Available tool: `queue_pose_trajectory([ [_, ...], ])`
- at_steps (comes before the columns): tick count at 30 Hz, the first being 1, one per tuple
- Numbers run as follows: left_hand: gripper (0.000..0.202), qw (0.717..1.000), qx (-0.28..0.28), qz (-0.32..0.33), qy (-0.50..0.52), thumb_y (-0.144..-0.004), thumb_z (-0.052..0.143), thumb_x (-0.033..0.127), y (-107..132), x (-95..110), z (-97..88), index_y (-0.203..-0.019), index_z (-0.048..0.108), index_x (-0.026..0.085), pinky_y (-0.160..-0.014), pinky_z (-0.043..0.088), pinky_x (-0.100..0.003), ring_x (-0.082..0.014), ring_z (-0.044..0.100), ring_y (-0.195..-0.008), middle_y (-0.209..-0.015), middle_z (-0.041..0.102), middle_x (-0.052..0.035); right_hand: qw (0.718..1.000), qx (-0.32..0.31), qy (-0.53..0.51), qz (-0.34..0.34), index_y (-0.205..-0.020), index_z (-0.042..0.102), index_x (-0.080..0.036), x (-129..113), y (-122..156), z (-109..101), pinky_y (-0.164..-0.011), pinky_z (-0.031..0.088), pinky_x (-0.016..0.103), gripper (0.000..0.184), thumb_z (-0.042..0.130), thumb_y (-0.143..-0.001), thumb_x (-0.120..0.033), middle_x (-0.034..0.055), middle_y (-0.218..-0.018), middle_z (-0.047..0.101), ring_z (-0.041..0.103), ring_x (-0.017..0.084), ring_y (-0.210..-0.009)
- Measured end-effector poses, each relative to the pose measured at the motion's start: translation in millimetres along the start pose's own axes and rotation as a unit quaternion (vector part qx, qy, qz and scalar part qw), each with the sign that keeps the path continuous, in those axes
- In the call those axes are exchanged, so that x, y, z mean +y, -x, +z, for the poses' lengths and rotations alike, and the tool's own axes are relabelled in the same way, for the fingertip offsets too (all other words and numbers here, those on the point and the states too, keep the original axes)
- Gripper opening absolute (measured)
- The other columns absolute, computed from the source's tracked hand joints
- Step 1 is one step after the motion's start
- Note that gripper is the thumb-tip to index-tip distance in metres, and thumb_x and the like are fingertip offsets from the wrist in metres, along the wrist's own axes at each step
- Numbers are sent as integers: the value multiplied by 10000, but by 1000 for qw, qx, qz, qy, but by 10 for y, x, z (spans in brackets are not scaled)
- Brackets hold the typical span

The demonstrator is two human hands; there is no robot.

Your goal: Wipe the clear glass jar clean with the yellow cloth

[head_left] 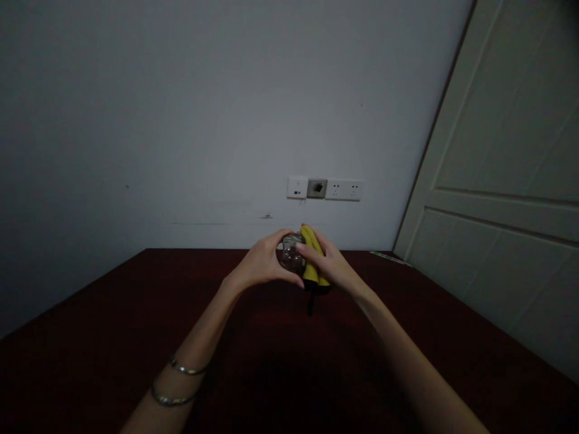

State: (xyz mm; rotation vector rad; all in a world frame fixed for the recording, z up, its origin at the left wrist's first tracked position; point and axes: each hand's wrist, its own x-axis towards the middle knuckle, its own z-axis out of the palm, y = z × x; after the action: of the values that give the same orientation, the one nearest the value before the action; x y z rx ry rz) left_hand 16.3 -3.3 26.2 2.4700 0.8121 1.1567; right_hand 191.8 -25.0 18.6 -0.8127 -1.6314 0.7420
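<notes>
My left hand (265,262) is curled round a small clear glass object (292,255), perhaps a jar or cup, held above the dark red table (113,325). My right hand (332,262) grips a folded yellow cloth (312,265) and presses it against the glass, its thumb lying across the front. A dark edge of the cloth hangs below the hand. Both arms reach forward, with two thin bangles on the left forearm.
A pale wall stands behind the table with a row of sockets (324,188) just above the hands. A white panelled door (506,193) is at the right. The room is dim.
</notes>
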Motion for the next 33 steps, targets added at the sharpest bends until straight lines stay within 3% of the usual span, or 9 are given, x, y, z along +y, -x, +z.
queue_pose_trajectory([
  [6,961,1000,29,-1,3,-437,853,476,18,2,32,-1241,440,148,-926,463,-430,-278,600,-1039,-1140,620,-125,999,29,1,-37,-1327,482,-244,-16,-1,55,-1109,322,453,581,389,-878,-601,67,-1399,494,455,232,-1294],
  [10,947,999,40,5,22,-456,854,459,25,-29,62,-1240,415,157,-932,461,-417,-268,587,-1061,-1163,604,-125,984,30,89,-150,-1264,549,-305,-97,93,102,-1147,241,463,409,424,-916,-481,22,-1442,443,367,194,-1356],
  [14,922,998,24,16,50,-500,844,414,35,-20,84,-1265,382,187,-929,463,-419,-264,568,-1092,-1229,561,-123,960,17,114,-255,-1176,617,-343,-82,130,140,-1126,294,456,297,508,-901,-343,-8,-1429,461,393,189,-1340],
  [18,873,999,18,23,29,-525,826,399,43,26,89,-1257,398,189,-974,431,-459,-283,546,-1124,-1246,544,-121,975,85,44,-203,-1082,679,-302,3,50,140,-1083,361,448,260,511,-895,-368,26,-1327,571,516,196,-1238],
  [21,870,999,9,36,16,-532,818,394,42,39,84,-1267,402,184,-1004,406,-463,-291,533,-1145,-1267,532,-127,983,102,5,-156,-1056,694,-282,36,0,114,-1070,379,447,274,519,-885,-405,38,-1276,613,547,204,-1207],
  [24,868,999,10,32,4,-539,812,392,42,24,75,-1273,397,186,-985,418,-455,-282,548,-1120,-1253,543,-125,980,75,36,-179,-1095,674,-308,12,27,89,-1082,367,452,261,535,-882,-366,20,-1311,586,525,196,-1232],
  [29,840,1000,16,25,6,-580,767,286,52,18,54,-1310,360,205,-947,443,-429,-264,557,-1110,-1277,534,-121,953,7,136,-270,-1163,634,-331,-76,130,99,-1102,344,477,320,576,-855,-270,2,-1388,508,456,206,-1298],
  [33,798,1000,13,17,-6,-585,762,321,52,44,53,-1281,392,201,-928,452,-442,-274,577,-1075,-1220,571,-112,965,60,104,-231,-1123,660,-317,-63,110,132,-1075,382,468,277,560,-865,-304,19,-1346,552,520,203,-1238],
])
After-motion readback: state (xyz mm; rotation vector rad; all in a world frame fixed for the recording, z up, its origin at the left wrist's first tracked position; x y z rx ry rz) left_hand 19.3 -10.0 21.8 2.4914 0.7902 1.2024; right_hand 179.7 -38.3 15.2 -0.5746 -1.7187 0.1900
